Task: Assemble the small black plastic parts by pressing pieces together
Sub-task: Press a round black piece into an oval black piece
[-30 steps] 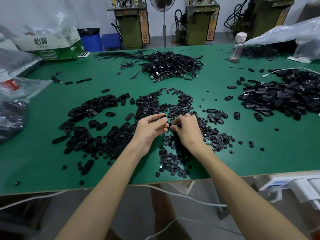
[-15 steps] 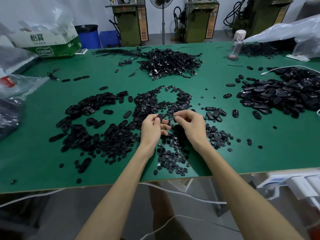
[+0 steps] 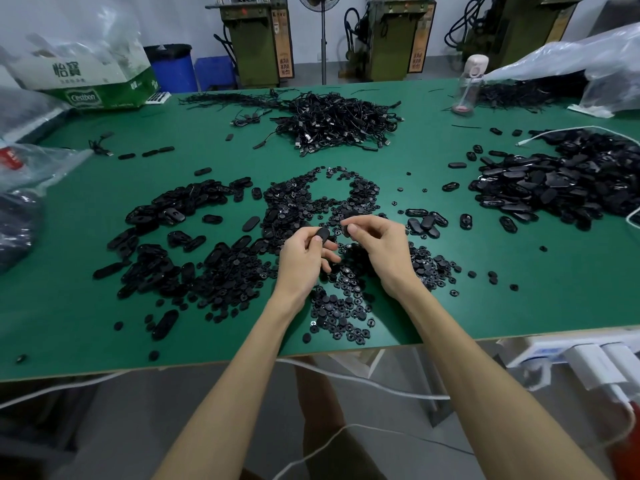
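My left hand (image 3: pixel 306 256) pinches a black oval plastic shell (image 3: pixel 322 234) between thumb and fingers, a little above the table. My right hand (image 3: pixel 379 244) pinches a small black piece (image 3: pixel 345 229) at its fingertips, a short gap to the right of the shell. Both hands hover over a heap of small round black parts (image 3: pixel 332 209) on the green table (image 3: pixel 69 306). A pile of oval shells (image 3: pixel 166 233) lies to the left of my hands.
A big heap of black oval pieces (image 3: pixel 554 181) lies at the right. Black cables (image 3: pixel 339 123) are piled at the back centre. Plastic bags (image 3: pixel 27 168) and a carton (image 3: pixel 86 81) sit at the left, a bottle (image 3: pixel 467 88) at the back right. A white power strip (image 3: pixel 571 358) hangs off the front edge.
My hands were pressed together low over the round parts. They have lifted and drawn apart, the left with an oval shell, the right with a small piece.
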`<state>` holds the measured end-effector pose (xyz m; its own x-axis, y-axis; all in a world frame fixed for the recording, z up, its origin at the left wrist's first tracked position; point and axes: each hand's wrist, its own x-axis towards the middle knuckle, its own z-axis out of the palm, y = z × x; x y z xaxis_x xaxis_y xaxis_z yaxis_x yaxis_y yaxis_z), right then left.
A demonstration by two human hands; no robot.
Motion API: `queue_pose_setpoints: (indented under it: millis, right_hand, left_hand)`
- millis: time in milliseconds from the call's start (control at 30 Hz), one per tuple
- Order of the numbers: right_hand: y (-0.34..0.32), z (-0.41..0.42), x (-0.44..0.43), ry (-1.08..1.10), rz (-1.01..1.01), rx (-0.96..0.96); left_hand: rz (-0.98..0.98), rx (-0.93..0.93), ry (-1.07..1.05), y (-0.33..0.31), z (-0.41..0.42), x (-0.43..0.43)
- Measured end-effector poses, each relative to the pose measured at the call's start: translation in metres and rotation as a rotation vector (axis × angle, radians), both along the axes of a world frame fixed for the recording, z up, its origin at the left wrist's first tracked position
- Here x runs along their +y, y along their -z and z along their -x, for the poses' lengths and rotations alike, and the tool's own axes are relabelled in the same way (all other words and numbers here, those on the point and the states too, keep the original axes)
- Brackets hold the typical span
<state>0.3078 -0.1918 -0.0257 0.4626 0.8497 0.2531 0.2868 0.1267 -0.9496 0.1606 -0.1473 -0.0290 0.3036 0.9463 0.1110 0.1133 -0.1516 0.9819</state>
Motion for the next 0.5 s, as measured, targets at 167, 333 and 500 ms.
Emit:
queue_pose_setpoints:
  millis: [167, 333, 500]
  right_hand:
    - [0.0024, -0.0014, 0.0017, 0.016, -0.001, 0.002]
    - [0.0027, -0.0011, 0.0008, 0.022, -0.023, 0.025]
    - [0.0024, -0.0012, 0.0001, -0.003, -0.032, 0.066]
  left_hand:
    - [0.002, 0.001, 0.003, 0.001, -0.0001, 0.0009]
    - [0.015, -0.047, 0.03, 0.0007, 0.0012, 0.0]
    - [0.006, -0.109, 0.056, -0.0004, 0.0021, -0.0007]
